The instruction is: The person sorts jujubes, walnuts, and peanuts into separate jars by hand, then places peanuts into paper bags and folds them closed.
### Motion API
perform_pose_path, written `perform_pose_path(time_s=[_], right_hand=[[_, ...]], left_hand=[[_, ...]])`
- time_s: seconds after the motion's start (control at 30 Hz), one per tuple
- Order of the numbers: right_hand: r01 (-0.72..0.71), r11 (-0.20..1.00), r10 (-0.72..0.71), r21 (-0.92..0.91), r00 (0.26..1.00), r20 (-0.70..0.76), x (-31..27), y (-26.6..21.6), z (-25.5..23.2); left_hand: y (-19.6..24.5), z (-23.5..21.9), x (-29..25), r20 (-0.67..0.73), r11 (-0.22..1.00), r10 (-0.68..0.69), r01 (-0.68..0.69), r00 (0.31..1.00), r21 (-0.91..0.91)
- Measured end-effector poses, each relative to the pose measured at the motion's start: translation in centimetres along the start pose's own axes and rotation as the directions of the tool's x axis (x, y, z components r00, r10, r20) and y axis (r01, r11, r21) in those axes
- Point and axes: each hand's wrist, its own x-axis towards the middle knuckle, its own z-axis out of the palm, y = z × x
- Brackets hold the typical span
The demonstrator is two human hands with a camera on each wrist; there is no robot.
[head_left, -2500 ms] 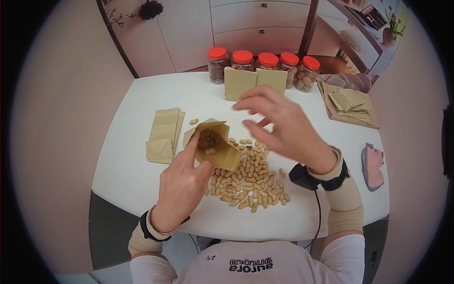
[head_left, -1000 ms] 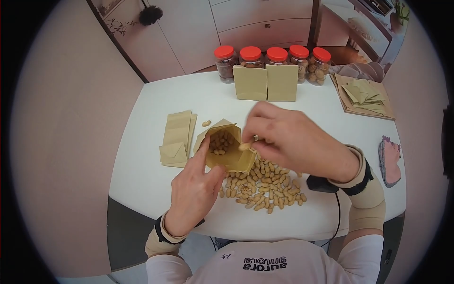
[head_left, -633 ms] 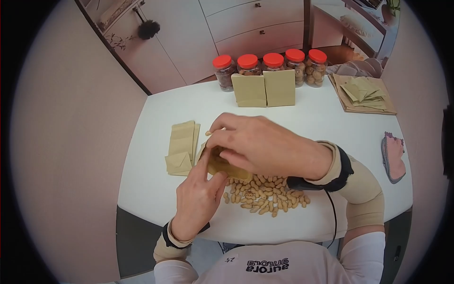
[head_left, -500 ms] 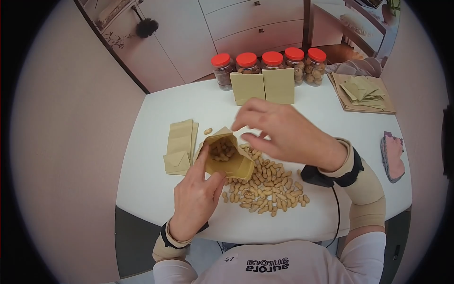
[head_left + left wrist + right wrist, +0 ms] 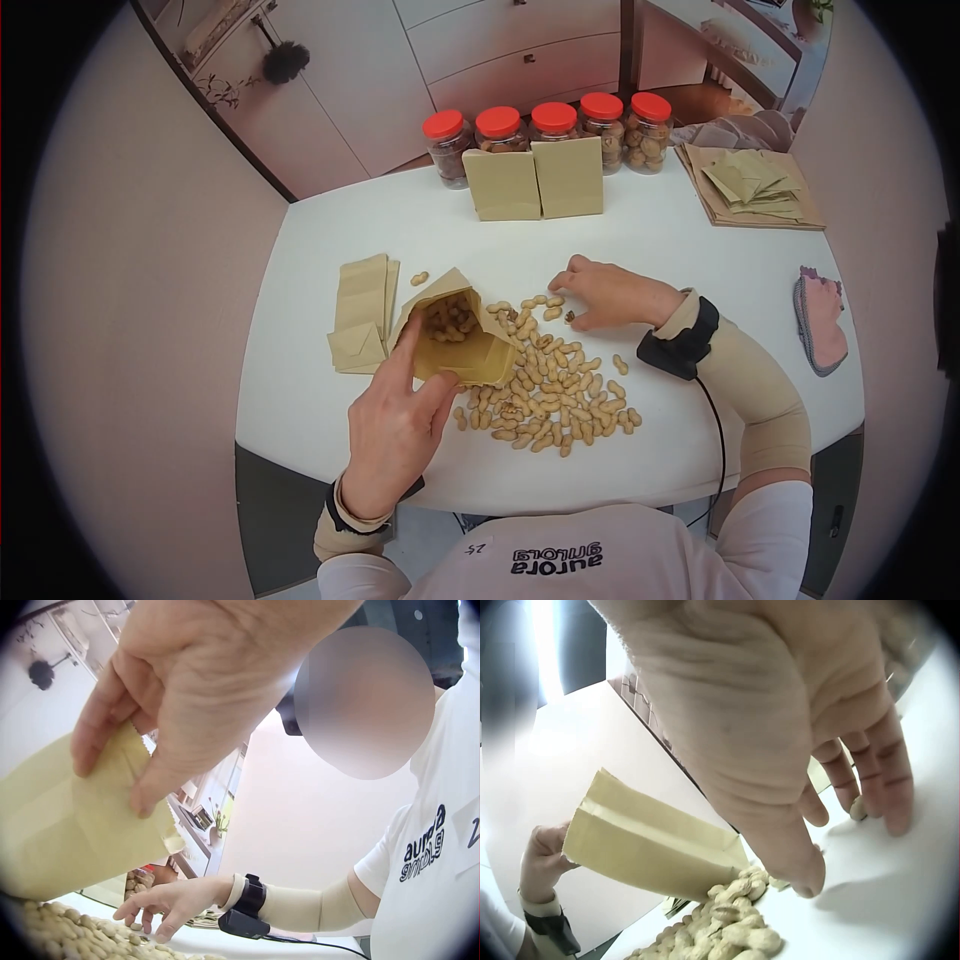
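The left hand [image 5: 388,432] pinches the rim of a brown paper bag [image 5: 465,352], which lies tilted with its mouth towards the person; peanuts show inside. In the left wrist view the same hand [image 5: 180,697] has thumb and fingers on either side of the paper [image 5: 67,817]. At the far right edge of the peanut pile [image 5: 550,385], the right hand [image 5: 615,295] is low over the table with its fingers spread and bent. A peanut [image 5: 858,808] shows at its fingertips in the right wrist view; no grip on it is visible.
Two upright paper bags [image 5: 570,178] stand before several red-lidded jars [image 5: 648,135]. Folded bags [image 5: 362,300] lie left, near a single peanut [image 5: 420,278]. More bags [image 5: 755,185] lie back right, and a pink cloth item [image 5: 824,320] lies at the right edge.
The right hand dropped a peanut-holding pinch, passed over the bag's mouth, then moved right and down to the table beside the pile. The left hand still holds the bag.
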Motion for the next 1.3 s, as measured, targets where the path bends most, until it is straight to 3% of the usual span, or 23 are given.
perform_pose_path(time_s=[0.2, 0.47, 1.0, 1.1, 1.17, 1.2, 1.27, 1.3], right_hand=[[0.045, 0.999, -0.044, -0.030, 0.999, 0.026, 0.8, -1.3, 0.8], [0.091, 0.996, -0.093, -0.026, 0.992, -0.081, 1.4, -1.4, 1.5], [0.041, 0.999, -0.040, 0.021, 0.996, -0.079, 0.0, -1.4, 0.4], [0.128, 0.992, -0.127, -0.007, 0.974, -0.189, -0.9, -2.4, -1.4], [0.201, 0.979, -0.181, 0.016, 0.909, -0.376, -2.3, -5.0, -4.0], [0.208, 0.978, -0.187, 0.019, 0.911, -0.368, -2.8, -6.4, -4.8], [0.427, 0.903, -0.385, -0.040, 0.766, -0.515, -3.4, -9.2, -5.8], [0.424, 0.905, -0.381, -0.039, 0.766, -0.518, -3.3, -10.2, -5.7]], left_hand=[[-0.1, 0.1, 0.0, -0.011, 1.000, 0.010, -0.010, 1.000, 0.004], [-0.1, 0.1, 0.0, -0.017, 1.000, 0.014, -0.014, 1.000, 0.011], [-0.4, 0.3, -0.3, -0.013, 1.000, 0.013, -0.013, 1.000, 0.015], [-0.5, 0.2, -0.2, -0.013, 1.000, 0.015, -0.015, 1.000, 0.016], [-0.5, 0.1, -0.1, -0.007, 1.000, 0.004, -0.004, 1.000, 0.019], [-0.5, 0.0, 0.0, -0.009, 1.000, 0.029, -0.029, 1.000, 0.001], [-0.5, 0.0, 0.0, -0.008, 0.998, 0.057, -0.057, 0.998, -0.017], [-0.5, 0.1, 0.0, -0.016, 0.998, 0.060, -0.060, 0.998, -0.006]])
